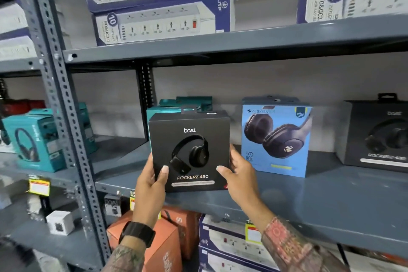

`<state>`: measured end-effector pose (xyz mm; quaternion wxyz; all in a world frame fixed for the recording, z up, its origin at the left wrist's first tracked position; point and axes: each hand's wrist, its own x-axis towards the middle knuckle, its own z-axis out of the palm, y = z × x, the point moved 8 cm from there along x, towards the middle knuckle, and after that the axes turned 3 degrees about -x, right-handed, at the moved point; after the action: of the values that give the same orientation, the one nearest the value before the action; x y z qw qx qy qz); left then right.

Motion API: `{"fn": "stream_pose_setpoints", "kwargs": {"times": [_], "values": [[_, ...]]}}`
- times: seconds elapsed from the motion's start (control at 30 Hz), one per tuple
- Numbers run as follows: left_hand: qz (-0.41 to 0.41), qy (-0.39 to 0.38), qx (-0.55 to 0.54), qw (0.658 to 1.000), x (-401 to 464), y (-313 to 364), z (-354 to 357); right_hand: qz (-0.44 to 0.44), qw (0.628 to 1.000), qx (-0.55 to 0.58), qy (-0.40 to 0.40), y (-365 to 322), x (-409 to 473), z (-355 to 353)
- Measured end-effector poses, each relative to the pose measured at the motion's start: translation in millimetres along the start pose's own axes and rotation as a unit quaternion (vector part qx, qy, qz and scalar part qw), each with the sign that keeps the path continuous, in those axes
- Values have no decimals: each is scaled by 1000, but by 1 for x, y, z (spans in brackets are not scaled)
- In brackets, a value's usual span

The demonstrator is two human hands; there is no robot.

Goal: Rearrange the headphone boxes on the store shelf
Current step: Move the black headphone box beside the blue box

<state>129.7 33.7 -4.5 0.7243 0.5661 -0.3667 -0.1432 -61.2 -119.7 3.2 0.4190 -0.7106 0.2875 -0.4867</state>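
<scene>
**shelfguy:** the black boAt box (189, 150) is up in front of the middle shelf (309, 203), left hand (152, 180) and right hand (237, 174) each clamping a lower side edge.

**nadia_k:** looks light, stiff cardboard, probably slick. Side grip seems right, blue Zebronics box (276, 137) stands just beside.

You held a black box (189, 150) that read "boAt ROCKERZ 430"; the blue box (276, 139) read "ZEBRONICS"; the power-strip box (154, 24) read "10 OUTLETS".

Both arms raised, left hand (152, 180) and right hand (239, 175) in a facing grip, thumbs forward
</scene>
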Motion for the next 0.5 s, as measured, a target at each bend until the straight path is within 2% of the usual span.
{"fn": "stream_pose_setpoints", "kwargs": {"times": [0.13,0.27,0.5], "values": [[12,4,-4,1000,-14,16,15,-31,999,-15,25,-22,-19,-36],[37,-32,2,999,-32,44,52,-31,998,1,60,-35,-41,-94],[86,-129,-1,988,-67,65,180,-11,987,-61,147,-34,-69,-241]]}}
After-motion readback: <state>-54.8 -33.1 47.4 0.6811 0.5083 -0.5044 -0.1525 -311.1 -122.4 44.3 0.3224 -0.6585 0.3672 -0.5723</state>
